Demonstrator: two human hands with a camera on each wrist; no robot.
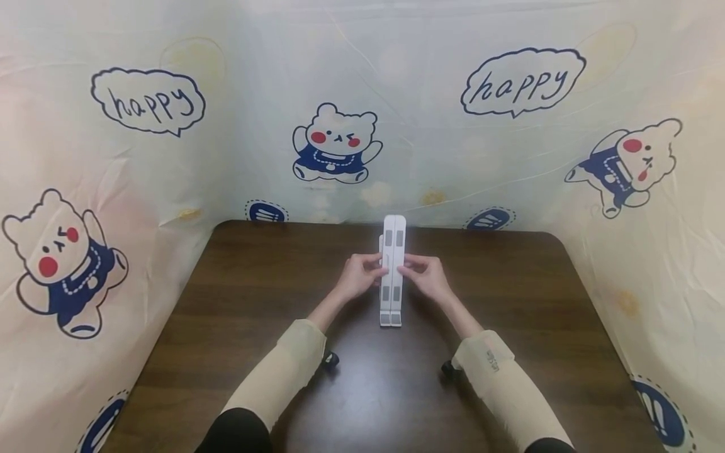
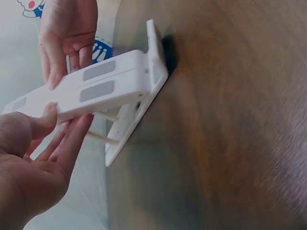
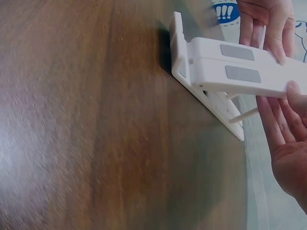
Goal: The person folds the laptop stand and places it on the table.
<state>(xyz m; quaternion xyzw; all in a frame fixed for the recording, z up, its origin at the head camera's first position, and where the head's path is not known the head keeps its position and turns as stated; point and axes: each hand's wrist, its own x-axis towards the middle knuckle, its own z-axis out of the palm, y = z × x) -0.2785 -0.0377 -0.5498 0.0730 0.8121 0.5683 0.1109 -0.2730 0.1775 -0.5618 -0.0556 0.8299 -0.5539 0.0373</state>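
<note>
A white folding laptop stand (image 1: 394,283) with grey pads stands on the table, its two long bars side by side and touching. My left hand (image 1: 359,275) pinches the left bar, thumb on the padded face and fingers behind it. On the other side my right hand (image 1: 428,277) grips the right bar the same way. In the left wrist view the stand (image 2: 103,91) has its bars raised at an angle above a flat base on the tabletop, with thin struts between. The right wrist view also shows the lipped front end of the stand (image 3: 178,52).
The dark brown wooden table (image 1: 255,302) has rounded far corners. A pale cloth curtain (image 1: 419,157) with bear drawings hangs behind and along both sides. Small black devices, such as the wrist camera (image 1: 330,360), sit by the sleeves.
</note>
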